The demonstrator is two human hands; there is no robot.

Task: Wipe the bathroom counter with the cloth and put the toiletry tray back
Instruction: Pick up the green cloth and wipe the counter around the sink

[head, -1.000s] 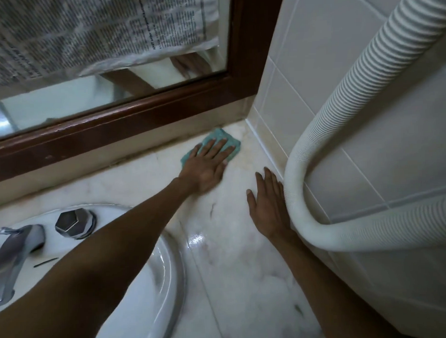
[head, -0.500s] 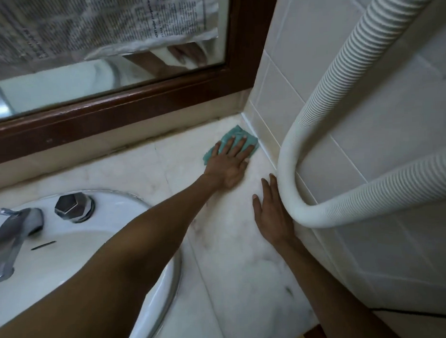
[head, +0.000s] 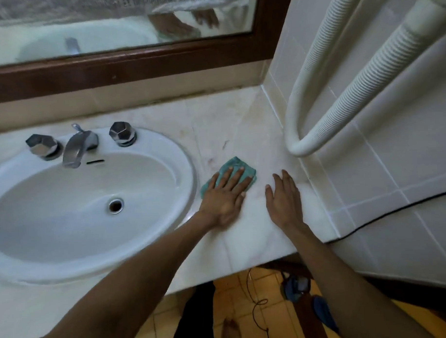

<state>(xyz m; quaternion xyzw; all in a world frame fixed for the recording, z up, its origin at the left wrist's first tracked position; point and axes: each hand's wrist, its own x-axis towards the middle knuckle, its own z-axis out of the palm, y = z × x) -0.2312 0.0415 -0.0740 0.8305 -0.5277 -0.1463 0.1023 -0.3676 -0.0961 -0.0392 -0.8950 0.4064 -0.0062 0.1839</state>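
A small teal cloth (head: 238, 167) lies flat on the pale marble counter (head: 240, 117), just right of the sink. My left hand (head: 224, 194) presses down on the cloth with fingers spread, covering its near half. My right hand (head: 283, 198) rests flat on the bare counter beside it, fingers apart, holding nothing. No toiletry tray is in view.
A white oval sink (head: 181, 155) with a chrome tap (head: 77, 148) and two knobs fills the left. A brown-framed mirror (head: 127, 66) runs along the back. A white ribbed hose (head: 316, 120) loops down the tiled right wall (head: 369, 176). Floor tiles and a cable (head: 258, 304) show below the counter edge.
My left hand has slid the cloth from the back corner toward the front, next to the sink. My right hand has shifted nearer the front edge, away from the hose.
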